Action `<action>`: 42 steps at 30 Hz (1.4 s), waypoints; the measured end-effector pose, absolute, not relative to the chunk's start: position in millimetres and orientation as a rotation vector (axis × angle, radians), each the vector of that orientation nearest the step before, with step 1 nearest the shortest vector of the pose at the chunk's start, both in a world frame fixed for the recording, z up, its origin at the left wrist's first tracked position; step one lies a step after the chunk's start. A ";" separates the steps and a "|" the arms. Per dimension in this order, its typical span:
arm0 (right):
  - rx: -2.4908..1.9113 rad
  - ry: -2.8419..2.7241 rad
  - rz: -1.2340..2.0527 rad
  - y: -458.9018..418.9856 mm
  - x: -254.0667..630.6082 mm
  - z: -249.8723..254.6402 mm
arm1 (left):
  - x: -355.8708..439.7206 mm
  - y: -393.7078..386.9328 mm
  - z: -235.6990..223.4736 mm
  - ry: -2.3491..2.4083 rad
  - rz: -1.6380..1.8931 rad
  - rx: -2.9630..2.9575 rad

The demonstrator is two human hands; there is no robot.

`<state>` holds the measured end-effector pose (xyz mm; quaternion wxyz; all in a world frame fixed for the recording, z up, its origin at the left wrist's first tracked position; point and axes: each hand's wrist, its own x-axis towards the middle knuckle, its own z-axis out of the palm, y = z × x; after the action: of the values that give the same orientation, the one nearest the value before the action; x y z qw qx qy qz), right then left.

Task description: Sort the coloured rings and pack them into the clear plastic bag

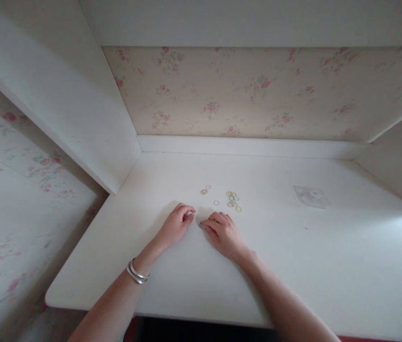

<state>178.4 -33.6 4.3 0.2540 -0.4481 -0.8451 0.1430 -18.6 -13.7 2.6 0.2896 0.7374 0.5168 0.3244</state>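
Note:
My left hand (177,223) rests on the white tabletop with its fingers loosely bent. A narrow gap shows between thumb and index finger, and I see nothing held there. Just to its right, my right hand (222,232) is closed in a pinch on a small dark thing (201,224), too small to name for sure. Beyond the hands lie thin rings, like small bands: a loose cluster of yellowish and greenish rings (232,199), a single pale ring (216,203), a brownish ring (204,192) and another pale ring (208,186).
A clear plastic bag (311,196) lies flat on the white table (275,275) to the right, with something pale in it. A low ledge (244,145) and floral wall close off the back. An upright white panel (90,109) bounds the left side.

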 end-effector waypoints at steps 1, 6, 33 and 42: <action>-1.216 -2.302 0.390 -33.8 178.3 4.3 | -18.7 -13.2 1.5 1.383 0.869 1.961; -1.197 -2.350 0.370 -33.5 177.5 3.9 | -18.0 -13.9 -0.1 1.378 0.869 1.957; -1.597 -1.159 0.495 11.1 268.4 -12.6 | 93.3 38.2 19.4 1.318 0.342 2.563; -1.575 -1.273 0.478 10.6 264.3 -9.6 | 92.7 34.1 18.4 1.250 0.301 2.694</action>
<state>264.3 10.6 -9.6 0.5060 -0.6529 -0.5277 0.1981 92.7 34.1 18.4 0.0781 0.8998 0.4173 0.1006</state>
